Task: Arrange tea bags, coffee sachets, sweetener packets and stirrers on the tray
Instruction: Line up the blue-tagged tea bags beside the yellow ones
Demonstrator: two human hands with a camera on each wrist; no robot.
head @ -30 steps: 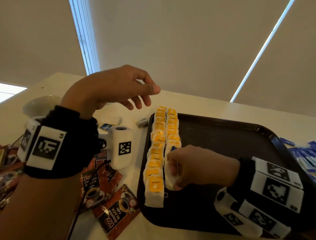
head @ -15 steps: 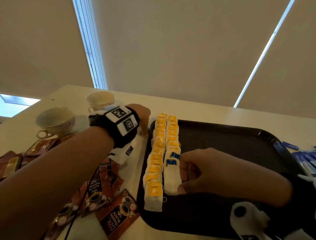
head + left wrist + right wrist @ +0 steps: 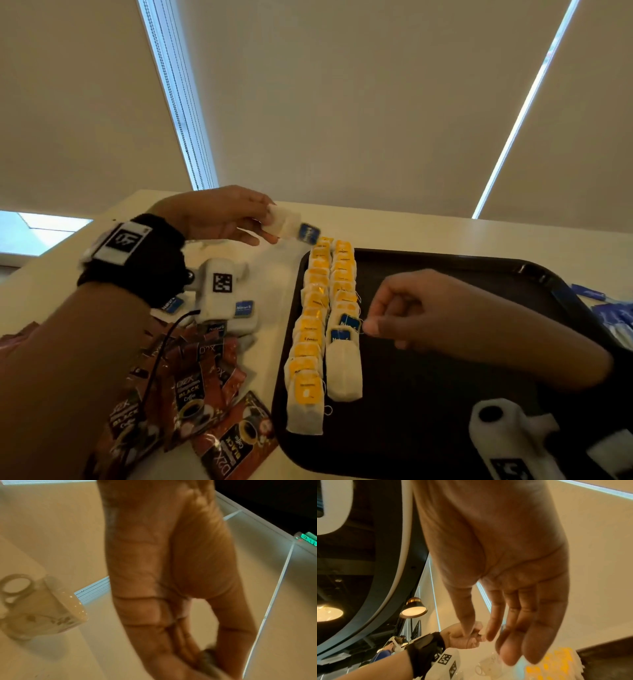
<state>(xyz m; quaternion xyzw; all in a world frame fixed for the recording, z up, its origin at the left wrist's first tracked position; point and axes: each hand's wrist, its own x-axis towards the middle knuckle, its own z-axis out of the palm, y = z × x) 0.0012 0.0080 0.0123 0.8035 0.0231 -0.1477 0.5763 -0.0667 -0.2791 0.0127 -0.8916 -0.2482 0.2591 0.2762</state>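
A pale cream desk (image 3: 428, 233), set before drawn beige roller blinds (image 3: 342, 102) with slits of daylight between them, is seen carrying a black rectangular plastic tray (image 3: 479, 394), on whose left side two overlapping columns of white paper tea bags (image 3: 310, 346) have been laid, mostly yellow-tagged, apparently so that each tag can be read. The right hand (image 3: 421, 311) is held low over the tray beside the second column, thumb and forefinger drawn together at the blue tags; whether a string is pinched cannot be told. The left hand (image 3: 219, 214) is raised over the desk just left of the tray's far corner, a blue-tagged white tea bag (image 3: 291, 224) pinched in its fingertips, probably bound for that column. Brown foil coffee sachets (image 3: 191, 394) lie heaped on the desk, unplaced, and blue sweetener packets (image 3: 609, 315) are glimpsed at the right edge.
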